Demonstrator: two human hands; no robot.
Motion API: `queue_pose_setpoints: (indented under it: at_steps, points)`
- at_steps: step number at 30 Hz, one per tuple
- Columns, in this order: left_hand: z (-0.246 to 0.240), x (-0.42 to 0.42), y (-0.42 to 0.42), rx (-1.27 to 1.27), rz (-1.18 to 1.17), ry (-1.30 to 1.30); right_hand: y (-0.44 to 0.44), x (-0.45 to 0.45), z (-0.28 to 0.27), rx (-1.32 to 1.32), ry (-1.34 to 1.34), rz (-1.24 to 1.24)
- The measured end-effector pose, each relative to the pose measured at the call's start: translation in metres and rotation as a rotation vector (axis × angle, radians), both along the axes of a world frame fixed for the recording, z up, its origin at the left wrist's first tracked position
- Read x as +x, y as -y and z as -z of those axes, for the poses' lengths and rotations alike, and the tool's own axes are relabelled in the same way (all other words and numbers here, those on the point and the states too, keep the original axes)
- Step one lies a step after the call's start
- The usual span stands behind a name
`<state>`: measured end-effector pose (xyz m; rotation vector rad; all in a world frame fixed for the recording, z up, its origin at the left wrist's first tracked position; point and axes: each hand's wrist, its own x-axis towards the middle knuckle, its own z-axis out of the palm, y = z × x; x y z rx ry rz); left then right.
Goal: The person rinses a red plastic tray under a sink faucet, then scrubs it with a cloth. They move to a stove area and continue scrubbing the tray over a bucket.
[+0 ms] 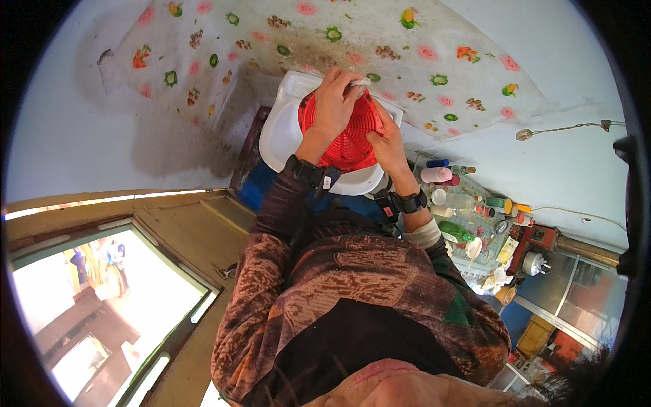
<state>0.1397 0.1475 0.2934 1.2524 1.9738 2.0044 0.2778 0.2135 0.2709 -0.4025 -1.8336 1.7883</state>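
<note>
A round red plastic basket [351,137] with ribbed rings and slots is held tilted over a white wash basin [279,137]. My left hand [333,102] is at the basket's upper edge, its fingers closed on a small whitish cloth or wad [362,82] against the rim. My right hand [389,140] grips the basket's right rim, with the thumb on the ribbed face and the fingers behind it. Dark specks show on the basket's left rim. The tap is not visible.
Right of the basin, a table with a patterned cover [463,257] bears bottles, cups and a green bottle [452,231]. A printed sheet [315,35] covers the wall behind. At left stands a wooden door [188,229]; a cord with a bulb holder [524,134] hangs on the right wall.
</note>
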Motion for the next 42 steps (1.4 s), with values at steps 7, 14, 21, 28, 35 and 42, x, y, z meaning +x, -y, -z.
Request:
queue_pose_setpoints:
  at_steps: [7, 14, 21, 28, 35, 42]
  points:
    - [-0.009, 0.008, -0.003, -0.129, 0.045, -0.074, 0.001, 0.002, -0.014, 0.032, 0.023, 0.077]
    - [-0.007, 0.014, -0.008, -0.149, 0.157, -0.008, -0.001, 0.005, -0.014, -0.002, 0.004, 0.047]
    - [-0.012, 0.008, -0.013, -0.002, -0.144, -0.129, -0.005, 0.011, -0.004, 0.073, 0.041, 0.082]
    - [-0.002, 0.021, -0.014, -0.063, 0.013, -0.099, -0.006, 0.015, -0.012, 0.051, 0.065, 0.06]
    - [0.02, -0.032, -0.013, 0.094, 0.335, 0.742, -0.007, 0.02, -0.009, 0.03, 0.034, 0.179]
    - [0.019, -0.03, 0.003, 0.319, 0.458, 0.917, -0.013, 0.018, -0.002, 0.08, 0.068, 0.156]
